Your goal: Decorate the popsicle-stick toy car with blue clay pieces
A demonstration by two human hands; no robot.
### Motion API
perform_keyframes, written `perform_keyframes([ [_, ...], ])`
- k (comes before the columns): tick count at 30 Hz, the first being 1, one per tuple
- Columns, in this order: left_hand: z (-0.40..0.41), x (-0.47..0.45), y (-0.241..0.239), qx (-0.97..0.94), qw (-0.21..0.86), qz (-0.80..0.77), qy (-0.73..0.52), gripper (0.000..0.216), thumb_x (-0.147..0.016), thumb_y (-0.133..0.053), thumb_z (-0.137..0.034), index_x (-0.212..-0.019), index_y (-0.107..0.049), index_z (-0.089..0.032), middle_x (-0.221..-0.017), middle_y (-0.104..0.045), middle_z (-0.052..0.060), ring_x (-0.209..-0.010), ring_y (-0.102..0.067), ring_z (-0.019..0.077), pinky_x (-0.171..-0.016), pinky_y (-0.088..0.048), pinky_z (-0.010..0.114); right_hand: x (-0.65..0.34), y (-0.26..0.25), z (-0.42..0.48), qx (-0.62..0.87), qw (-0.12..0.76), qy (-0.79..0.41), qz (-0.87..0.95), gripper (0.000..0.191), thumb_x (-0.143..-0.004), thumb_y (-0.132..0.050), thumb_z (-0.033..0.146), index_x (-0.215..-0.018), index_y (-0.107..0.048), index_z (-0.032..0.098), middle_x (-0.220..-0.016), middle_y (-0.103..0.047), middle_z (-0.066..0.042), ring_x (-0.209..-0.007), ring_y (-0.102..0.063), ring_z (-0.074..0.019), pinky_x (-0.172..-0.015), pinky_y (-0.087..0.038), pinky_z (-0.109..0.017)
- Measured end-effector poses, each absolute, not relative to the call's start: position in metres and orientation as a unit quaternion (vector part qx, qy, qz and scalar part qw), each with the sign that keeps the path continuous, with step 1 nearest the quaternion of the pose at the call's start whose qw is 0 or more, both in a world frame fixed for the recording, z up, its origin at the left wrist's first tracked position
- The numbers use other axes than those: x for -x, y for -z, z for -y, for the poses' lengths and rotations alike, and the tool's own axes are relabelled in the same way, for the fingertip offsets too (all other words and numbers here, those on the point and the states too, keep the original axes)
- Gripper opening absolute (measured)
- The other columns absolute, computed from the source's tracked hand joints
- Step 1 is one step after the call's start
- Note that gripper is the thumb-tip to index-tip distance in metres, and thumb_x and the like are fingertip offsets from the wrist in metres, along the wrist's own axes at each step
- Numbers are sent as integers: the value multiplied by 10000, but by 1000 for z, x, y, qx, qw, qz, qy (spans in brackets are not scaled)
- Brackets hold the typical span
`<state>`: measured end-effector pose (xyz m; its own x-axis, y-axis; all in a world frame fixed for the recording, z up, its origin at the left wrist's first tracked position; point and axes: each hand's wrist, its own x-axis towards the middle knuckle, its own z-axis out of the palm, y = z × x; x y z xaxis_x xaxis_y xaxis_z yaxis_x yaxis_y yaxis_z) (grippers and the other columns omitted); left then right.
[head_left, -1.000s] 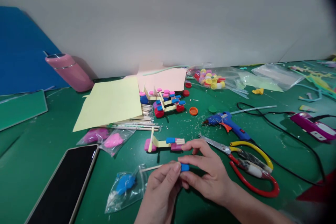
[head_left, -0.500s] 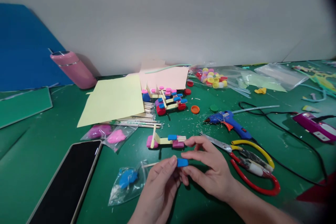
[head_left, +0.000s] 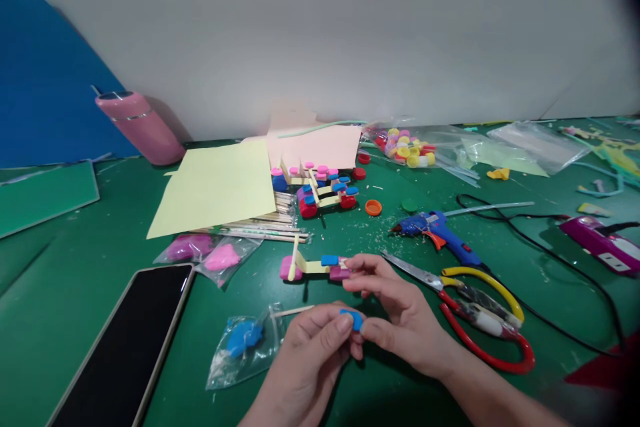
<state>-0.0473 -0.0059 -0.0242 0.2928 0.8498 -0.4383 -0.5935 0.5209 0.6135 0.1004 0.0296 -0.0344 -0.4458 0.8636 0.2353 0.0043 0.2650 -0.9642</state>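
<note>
A small piece of blue modelling clay (head_left: pixel 354 318) is pinched between the thumb and fingers of my left hand (head_left: pixel 320 353). My right hand (head_left: pixel 400 317) presses its thumb against the clay's right end, its upper fingers lifted apart from the thumb. Just beyond the fingers stands a toy car (head_left: pixel 315 268) of craft sticks with pink wheels and a blue clay piece on top; the right fingers partly cover its right end. A bag of blue clay (head_left: pixel 245 339) lies left of my left hand, a thin stick (head_left: pixel 294 311) beside it.
More toy cars (head_left: pixel 325 197) stand behind, near yellow paper (head_left: pixel 215 187) and wooden sticks (head_left: pixel 270 230). To the right are scissors (head_left: pixel 480 310), a blue glue gun (head_left: pixel 440 230) and its black cord. A phone (head_left: pixel 125 347) lies left; a pink bottle (head_left: pixel 143 127) leans behind.
The blue clay has turned and tilted down to the right in the fingers. My right thumb has come against it, and the right fingers have shifted slightly left, over the car's end.
</note>
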Motion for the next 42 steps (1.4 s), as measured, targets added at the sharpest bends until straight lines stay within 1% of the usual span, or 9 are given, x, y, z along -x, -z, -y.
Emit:
perform_keyframes([
  [5, 7, 47, 24, -206, 783, -381, -447, 168, -704, -606, -216, -576, -659, -121, -575, -526, 15, -613, -461, 114, -613, -352, 230, -100, 35, -30, 316, 396, -565, 651, 352, -740, -612, 355, -1070, -568, 242, -1211, -428, -81, -1130, -422, -213, -812, -417, -298],
  [9, 6, 47, 26, -224, 778, -376, -451, 132, -673, -638, -236, -595, -671, -134, -595, -540, 17, -593, -465, 116, -602, -350, 240, -100, 33, -31, 300, 378, -603, 635, 382, -760, -567, 415, -1095, -548, 232, -1224, -430, -91, -1119, -434, -213, -796, -417, -297],
  [19, 6, 46, 25, -226, 765, -400, -452, 128, -667, -644, -238, -592, -669, -137, -593, -545, 12, -579, -460, 106, -593, -348, 238, -99, 31, -32, 307, 381, -597, 636, 369, -783, -523, 438, -1079, -559, 220, -1200, -452, -97, -1111, -439, -226, -785, -415, -307],
  [24, 6, 45, 25, -205, 760, -410, -461, 136, -667, -646, -236, -580, -658, -133, -565, -548, 8, -575, -466, 103, -586, -345, 228, -101, 31, -30, 327, 394, -543, 666, 315, -800, -525, 353, -1084, -550, 220, -1171, -456, -86, -1119, -430, -224, -870, -389, -336],
  [28, 6, 44, 23, -178, 759, -422, -464, 122, -649, -659, -228, -579, -662, -128, -553, -550, 7, -562, -465, 99, -579, -347, 225, -102, 30, -29, 327, 408, -465, 714, 367, -719, -633, 232, -1077, -554, 222, -1133, -457, -70, -1100, -438, -216, -944, -345, -345],
  [30, 7, 44, 23, -175, 763, -421, -458, 120, -646, -661, -236, -606, -672, -123, -549, -553, 9, -552, -465, 98, -572, -349, 224, -102, 30, -28, 321, 407, -452, 726, 375, -705, -642, 207, -1070, -556, 224, -1123, -460, -66, -1090, -444, -213, -940, -353, -340],
  [35, 7, 45, 24, -163, 764, -423, -460, 117, -632, -676, -235, -605, -657, -123, -552, -570, 13, -533, -478, 97, -548, -350, 220, -106, 33, -27, 328, 437, -426, 721, 322, -764, -552, 259, -1083, -537, 213, -1119, -458, -74, -1057, -457, -208, -909, -375, -336],
  [39, 5, 44, 28, -157, 756, -428, -470, 121, -631, -681, -237, -588, -647, -129, -525, -553, -1, -517, -455, 91, -548, -355, 225, -105, 36, -27, 326, 426, -352, 767, 385, -697, -630, 226, -1073, -546, 208, -1106, -458, -69, -1025, -465, -199, -902, -373, -310],
  [42, 4, 43, 30, -196, 750, -430, -463, 167, -649, -666, -248, -543, -639, -122, -533, -539, 1, -533, -446, 92, -551, -352, 225, -103, 38, -29, 330, 408, -307, 794, 349, -685, -643, 166, -1024, -579, 219, -1089, -464, -56, -999, -473, -181, -840, -401, -278],
])
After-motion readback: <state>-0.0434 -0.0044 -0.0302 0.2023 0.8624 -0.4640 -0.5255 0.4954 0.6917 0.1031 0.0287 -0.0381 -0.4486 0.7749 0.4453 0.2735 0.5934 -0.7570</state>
